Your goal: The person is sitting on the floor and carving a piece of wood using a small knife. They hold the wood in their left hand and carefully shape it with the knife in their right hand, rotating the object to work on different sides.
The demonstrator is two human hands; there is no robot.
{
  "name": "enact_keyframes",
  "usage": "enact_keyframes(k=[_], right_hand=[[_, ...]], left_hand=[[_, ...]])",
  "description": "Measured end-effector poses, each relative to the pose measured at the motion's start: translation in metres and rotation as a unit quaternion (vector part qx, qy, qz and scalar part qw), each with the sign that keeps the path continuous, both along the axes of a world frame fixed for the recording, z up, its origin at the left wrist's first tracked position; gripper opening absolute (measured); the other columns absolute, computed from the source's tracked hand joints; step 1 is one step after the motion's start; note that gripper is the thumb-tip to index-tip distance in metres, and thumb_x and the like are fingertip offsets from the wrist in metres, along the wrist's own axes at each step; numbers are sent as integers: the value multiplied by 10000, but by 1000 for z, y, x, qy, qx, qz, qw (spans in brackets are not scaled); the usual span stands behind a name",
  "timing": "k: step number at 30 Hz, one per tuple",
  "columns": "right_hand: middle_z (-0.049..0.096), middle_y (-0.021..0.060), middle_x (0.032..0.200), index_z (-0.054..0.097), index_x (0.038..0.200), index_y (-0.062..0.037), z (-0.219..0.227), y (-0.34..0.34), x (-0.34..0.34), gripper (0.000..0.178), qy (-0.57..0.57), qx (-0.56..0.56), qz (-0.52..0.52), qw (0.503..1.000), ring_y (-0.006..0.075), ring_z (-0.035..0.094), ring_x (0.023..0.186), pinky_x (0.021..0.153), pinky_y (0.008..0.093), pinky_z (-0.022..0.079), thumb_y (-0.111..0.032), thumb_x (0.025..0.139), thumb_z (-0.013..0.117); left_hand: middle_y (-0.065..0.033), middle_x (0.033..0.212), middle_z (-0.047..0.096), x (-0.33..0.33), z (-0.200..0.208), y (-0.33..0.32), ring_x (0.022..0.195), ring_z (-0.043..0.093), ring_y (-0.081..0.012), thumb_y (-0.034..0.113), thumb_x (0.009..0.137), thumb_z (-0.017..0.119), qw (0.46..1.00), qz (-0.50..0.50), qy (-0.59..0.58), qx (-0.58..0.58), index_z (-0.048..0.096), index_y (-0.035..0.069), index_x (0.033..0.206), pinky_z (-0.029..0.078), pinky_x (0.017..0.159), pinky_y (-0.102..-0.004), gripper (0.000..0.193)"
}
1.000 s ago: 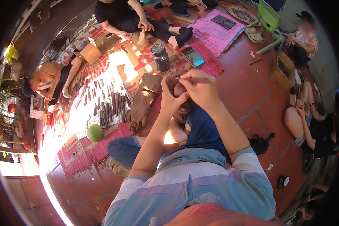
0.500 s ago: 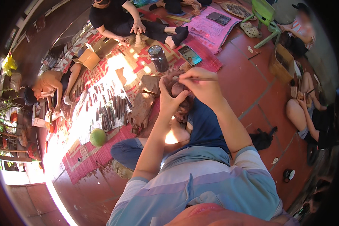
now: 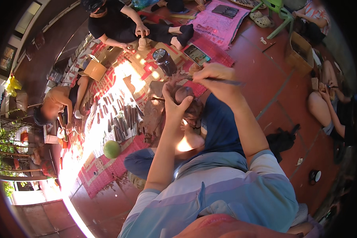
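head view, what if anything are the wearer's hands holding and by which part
Left hand: a lumpy brown piece, by its rounded part. Right hand: a slim tool, by its shaft.

LH cupped, RH pinching

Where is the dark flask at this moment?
In the head view, the dark flask is on the patterned mat, above the middle of the picture, just beyond the left hand, with the phone close to its right.
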State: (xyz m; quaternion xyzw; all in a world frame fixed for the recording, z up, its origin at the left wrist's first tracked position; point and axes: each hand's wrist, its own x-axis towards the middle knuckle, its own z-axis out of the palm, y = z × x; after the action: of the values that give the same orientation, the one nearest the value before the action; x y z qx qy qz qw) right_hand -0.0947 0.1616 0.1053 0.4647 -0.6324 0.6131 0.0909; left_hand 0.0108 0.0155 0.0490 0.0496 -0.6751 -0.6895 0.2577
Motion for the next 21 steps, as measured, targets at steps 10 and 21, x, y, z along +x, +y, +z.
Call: enact_keyframes(k=[10, 21], right_hand=[[649, 89, 800, 654, 802, -15, -23, 9, 15, 106, -8, -120, -117, 986, 183, 633, 739, 798, 310, 488, 32, 719, 698], [606, 31, 768, 615, 912, 27, -60, 47, 20, 87, -296, -163, -60, 939, 60, 558, 710, 613, 194, 459, -3, 832, 634]], left_hand=[[-132, 1267, 408, 1, 17, 3, 1153, 450, -229, 393, 759, 711, 983, -75, 5, 171, 295, 2, 1318, 391, 954, -342, 799], [-41, 858, 656, -26, -14, -65, 764, 574, -96, 282, 905, 569, 967, 76, -123, -211, 685, 10, 832, 454, 694, -246, 304]])
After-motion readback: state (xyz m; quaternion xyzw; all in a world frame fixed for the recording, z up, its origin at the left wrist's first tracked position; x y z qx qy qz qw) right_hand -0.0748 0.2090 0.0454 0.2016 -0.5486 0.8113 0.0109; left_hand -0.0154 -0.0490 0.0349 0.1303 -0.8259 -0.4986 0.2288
